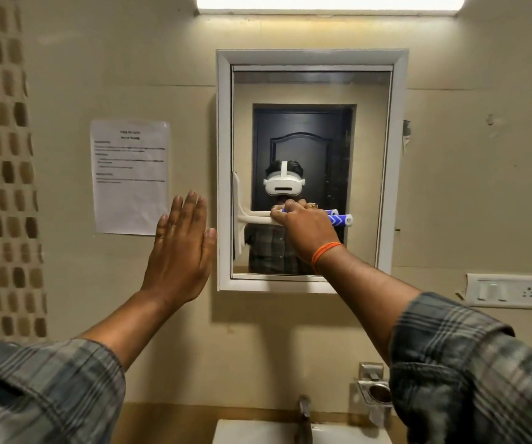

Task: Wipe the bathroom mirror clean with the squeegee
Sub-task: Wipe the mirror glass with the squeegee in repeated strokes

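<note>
The mirror [309,91] hangs on the beige wall in a white frame [224,155]. My right hand [306,229] grips the handle of a white squeegee [253,217] with a blue-and-white grip end. The squeegee's blade stands vertical against the glass at the mirror's left edge, in the lower half. My left hand [179,248] is flat and open against the wall, just left of the frame, holding nothing. The glass reflects a dark door and a person with a white headset.
A printed sheet [130,176] is taped to the wall left of the mirror. A switch and socket plate [507,291] sits at the lower right. Below are a white basin [258,432], a tap [304,408] and a metal holder [373,390]. A tube light [328,3] glows above.
</note>
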